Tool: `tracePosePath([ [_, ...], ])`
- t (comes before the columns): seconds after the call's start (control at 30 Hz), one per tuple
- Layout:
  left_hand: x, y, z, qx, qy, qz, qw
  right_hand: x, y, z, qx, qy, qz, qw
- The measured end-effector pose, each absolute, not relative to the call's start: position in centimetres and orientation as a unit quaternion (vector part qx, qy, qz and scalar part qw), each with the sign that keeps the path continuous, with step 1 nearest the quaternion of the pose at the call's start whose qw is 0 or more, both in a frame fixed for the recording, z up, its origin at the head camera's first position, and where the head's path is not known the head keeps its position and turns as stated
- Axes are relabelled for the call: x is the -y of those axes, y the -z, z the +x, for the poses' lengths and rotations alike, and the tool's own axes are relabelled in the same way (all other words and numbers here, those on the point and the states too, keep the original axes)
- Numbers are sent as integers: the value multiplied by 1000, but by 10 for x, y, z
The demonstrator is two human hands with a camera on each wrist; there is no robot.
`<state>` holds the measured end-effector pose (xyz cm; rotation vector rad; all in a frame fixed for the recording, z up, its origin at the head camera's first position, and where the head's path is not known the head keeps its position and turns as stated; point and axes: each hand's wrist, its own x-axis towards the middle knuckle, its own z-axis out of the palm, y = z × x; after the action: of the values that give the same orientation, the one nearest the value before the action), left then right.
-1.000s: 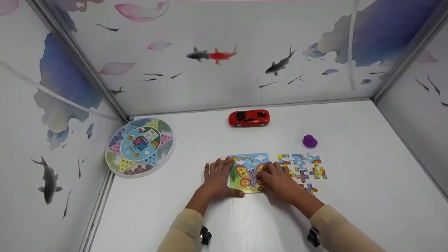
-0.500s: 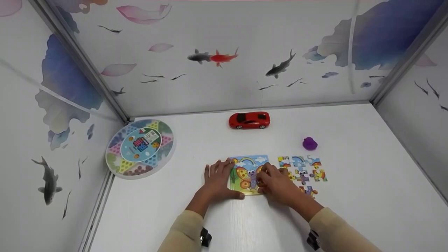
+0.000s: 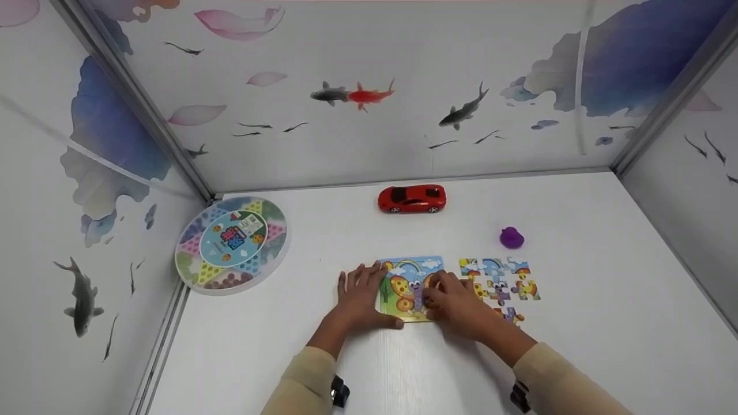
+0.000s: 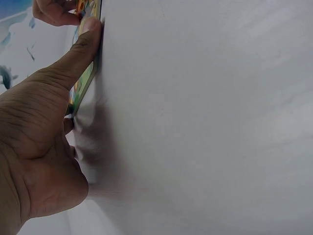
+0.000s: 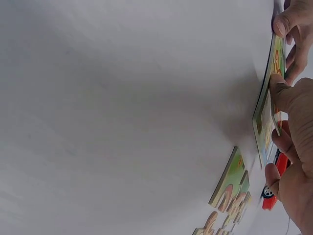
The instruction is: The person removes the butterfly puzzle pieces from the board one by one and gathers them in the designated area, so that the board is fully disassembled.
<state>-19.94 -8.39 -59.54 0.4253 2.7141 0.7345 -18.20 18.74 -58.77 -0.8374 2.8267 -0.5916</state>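
A jigsaw board (image 3: 412, 316) with a butterfly and rainbow picture lies flat on the white table. My left hand (image 3: 360, 302) rests at its left side, fingers along the left edge and the thumb (image 4: 80, 54) extended against the near edge. Over the board's right part, my right hand (image 3: 461, 305) pinches a puzzle piece (image 5: 277, 117) between thumb and fingers. In the right wrist view that piece stands tilted against the board; the fingers cover most of it from above. Several loose puzzle pieces (image 3: 526, 287) lie spread out to the right, some partly behind the right hand.
Behind the board stands a red toy car (image 3: 412, 199). A small purple toy duck (image 3: 511, 237) sits beyond the loose pieces. At the left lies a round Chinese checkers box (image 3: 233, 245). Printed wall panels (image 3: 375, 144) border the table at the back and sides.
Both hands keep their places at the board, with the right fingers barely shifting. The whole scene sits slightly lower in the head view than one second ago.
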Motion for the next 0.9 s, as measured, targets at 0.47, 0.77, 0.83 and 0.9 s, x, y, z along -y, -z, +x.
tracePosePath([
  [0.47,84,595,-200,-943,-258,152,147,-197,585,-177,-936,160,-314,26],
  [0.77,85,596,-199,-942,-263,147,148,-211,584,-174,-944,142,-298,-3],
  [0.83,85,597,-199,-943,-262,147,146,-217,583,-173,-944,149,-294,-6],
  [0.9,84,597,-199,-943,-262,146,146,-226,582,-171,-944,159,-289,-7],
])
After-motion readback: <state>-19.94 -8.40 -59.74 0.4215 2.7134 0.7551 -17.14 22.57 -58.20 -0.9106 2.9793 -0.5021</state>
